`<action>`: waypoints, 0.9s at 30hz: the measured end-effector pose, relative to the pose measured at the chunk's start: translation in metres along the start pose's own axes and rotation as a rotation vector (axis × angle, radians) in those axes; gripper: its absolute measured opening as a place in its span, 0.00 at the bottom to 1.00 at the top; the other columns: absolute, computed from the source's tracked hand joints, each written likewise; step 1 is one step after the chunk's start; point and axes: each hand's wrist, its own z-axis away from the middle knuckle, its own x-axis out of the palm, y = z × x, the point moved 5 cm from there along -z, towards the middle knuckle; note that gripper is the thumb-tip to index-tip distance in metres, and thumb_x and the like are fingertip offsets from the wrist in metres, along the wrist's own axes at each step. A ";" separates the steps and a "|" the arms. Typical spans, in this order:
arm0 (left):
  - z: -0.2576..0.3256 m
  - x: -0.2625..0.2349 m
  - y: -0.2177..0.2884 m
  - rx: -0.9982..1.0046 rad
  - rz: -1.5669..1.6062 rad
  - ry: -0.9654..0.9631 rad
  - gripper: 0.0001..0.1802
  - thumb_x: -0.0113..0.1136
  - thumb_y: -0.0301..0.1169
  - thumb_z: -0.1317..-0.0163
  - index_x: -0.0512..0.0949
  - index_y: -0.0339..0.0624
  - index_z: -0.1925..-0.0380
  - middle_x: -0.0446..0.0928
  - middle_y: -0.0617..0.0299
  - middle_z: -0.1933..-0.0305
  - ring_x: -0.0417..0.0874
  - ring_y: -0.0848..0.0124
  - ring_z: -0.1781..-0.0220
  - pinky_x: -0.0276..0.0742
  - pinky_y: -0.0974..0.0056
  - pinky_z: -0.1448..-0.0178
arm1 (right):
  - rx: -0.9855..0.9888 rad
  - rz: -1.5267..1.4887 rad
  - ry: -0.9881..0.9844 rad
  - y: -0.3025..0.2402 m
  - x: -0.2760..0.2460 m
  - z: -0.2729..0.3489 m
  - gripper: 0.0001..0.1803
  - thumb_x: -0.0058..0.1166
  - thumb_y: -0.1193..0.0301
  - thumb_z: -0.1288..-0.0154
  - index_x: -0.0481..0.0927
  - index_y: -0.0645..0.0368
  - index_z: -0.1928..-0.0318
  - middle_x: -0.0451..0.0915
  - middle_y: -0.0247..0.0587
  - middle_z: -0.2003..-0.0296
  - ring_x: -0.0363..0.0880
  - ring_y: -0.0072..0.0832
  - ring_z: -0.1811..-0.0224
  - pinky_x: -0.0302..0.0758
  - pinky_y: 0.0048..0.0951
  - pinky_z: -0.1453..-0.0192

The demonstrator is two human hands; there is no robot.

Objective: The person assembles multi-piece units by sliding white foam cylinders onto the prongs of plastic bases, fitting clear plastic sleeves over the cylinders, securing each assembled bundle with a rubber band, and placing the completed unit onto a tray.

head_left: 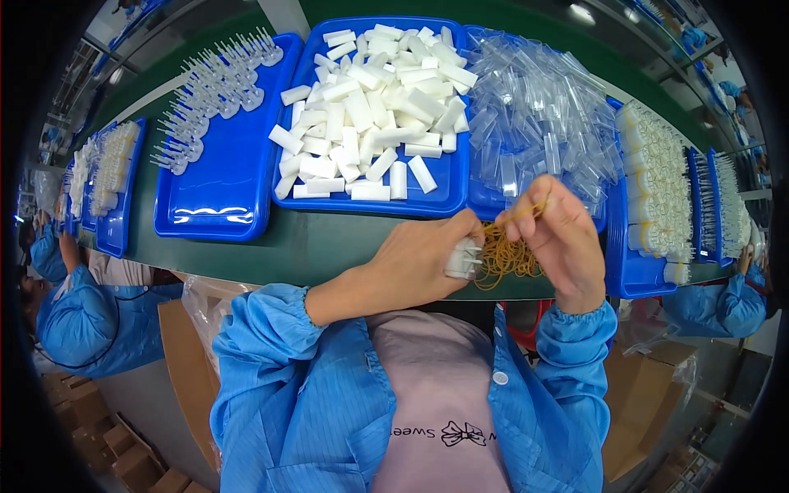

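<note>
My left hand (417,261) is closed round a small white and clear plastic piece with prongs (464,260), near the table's front edge. Much of that piece is hidden by the fingers. Just right of it, my right hand (567,242) is raised with thumb and fingertips pinching a yellow rubber band (538,207). A heap of yellow rubber bands (511,261) lies on the green table between and below the two hands.
Ahead stand blue trays: one of clear pronged parts (218,86), one of white foam blocks (370,111), one of clear plastic sleeves (538,115). At right, another blue tray (637,283) holds rows of banded white pieces (653,189). Co-workers in blue sit at both sides.
</note>
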 end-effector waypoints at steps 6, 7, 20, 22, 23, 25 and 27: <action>-0.026 -0.006 0.009 0.135 0.181 -0.072 0.20 0.67 0.28 0.50 0.68 0.43 0.60 0.77 0.52 0.70 0.81 0.55 0.68 0.74 0.59 0.64 | -0.404 1.168 -0.298 -0.021 0.073 0.025 0.05 0.53 0.70 0.40 0.72 0.55 0.71 0.78 0.41 0.65 0.79 0.29 0.68 0.77 0.29 0.65; -0.028 -0.009 0.013 0.138 0.180 -0.075 0.20 0.67 0.28 0.50 0.68 0.43 0.60 0.77 0.52 0.70 0.81 0.55 0.68 0.74 0.59 0.64 | -0.398 1.476 -0.496 -0.016 0.086 0.034 0.05 0.57 0.73 0.47 0.73 0.55 0.72 0.79 0.42 0.64 0.80 0.31 0.68 0.77 0.28 0.68; 0.006 -0.016 0.019 -0.047 1.555 -0.041 0.30 0.77 0.30 0.56 0.67 0.47 0.57 0.73 0.66 0.70 0.75 0.76 0.69 0.73 0.71 0.68 | -0.586 0.534 -0.406 -0.035 0.060 0.062 0.11 0.65 0.62 0.48 0.83 0.56 0.76 0.73 0.33 0.82 0.80 0.35 0.66 0.62 0.50 0.36; 0.013 -0.008 0.029 -0.032 1.663 -0.063 0.35 0.79 0.44 0.60 0.67 0.47 0.57 0.72 0.64 0.72 0.75 0.72 0.71 0.74 0.68 0.73 | -0.593 0.145 -0.460 -0.027 0.054 0.061 0.11 0.64 0.62 0.46 0.83 0.55 0.77 0.73 0.32 0.82 0.80 0.34 0.67 0.62 0.49 0.36; 0.014 -0.004 0.035 -0.038 1.663 -0.064 0.35 0.79 0.44 0.60 0.67 0.47 0.57 0.72 0.64 0.72 0.75 0.72 0.71 0.74 0.68 0.73 | -0.586 -0.241 -0.504 -0.024 0.049 0.062 0.12 0.62 0.62 0.44 0.82 0.55 0.78 0.72 0.30 0.83 0.80 0.34 0.68 0.62 0.48 0.35; 0.013 -0.003 0.045 0.091 1.685 -0.023 0.36 0.79 0.47 0.61 0.67 0.47 0.58 0.73 0.62 0.72 0.76 0.70 0.71 0.73 0.68 0.73 | -0.473 -0.515 -0.416 -0.005 0.046 0.062 0.14 0.57 0.64 0.38 0.83 0.55 0.78 0.73 0.30 0.81 0.80 0.33 0.69 0.71 0.49 0.44; 0.011 -0.008 0.045 0.226 1.519 -0.011 0.35 0.66 0.60 0.50 0.67 0.44 0.57 0.73 0.60 0.75 0.75 0.70 0.73 0.72 0.68 0.73 | -0.294 -0.751 -0.313 0.018 0.038 0.058 0.08 0.49 0.73 0.36 0.82 0.51 0.60 0.76 0.37 0.64 0.78 0.35 0.66 0.76 0.40 0.64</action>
